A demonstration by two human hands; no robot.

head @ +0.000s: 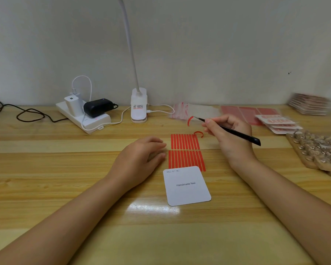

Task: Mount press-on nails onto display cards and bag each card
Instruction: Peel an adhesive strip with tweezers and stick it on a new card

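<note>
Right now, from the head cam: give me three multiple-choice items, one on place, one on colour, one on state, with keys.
1. Where does the white square "Handmade Nail" card lie?
A. Nearer the person than the sheet of red adhesive strips, overlapping its near edge
B. On the white power strip
C. Under the left hand

2. What colour is the curled strip at the tip of the thin black tweezers?
A. Blue
B. Red
C. White

3. What is the right hand doing?
A. Lying flat on the wooden table
B. Pressing the card
C. Gripping the tweezers above the table

Key: 1 A, the card's far edge covers the strips' near ends. 2 B, it matches the sheet's red. 3 C, fingers curl round the tweezers, while the left hand rests by the sheet holding nothing.
</note>
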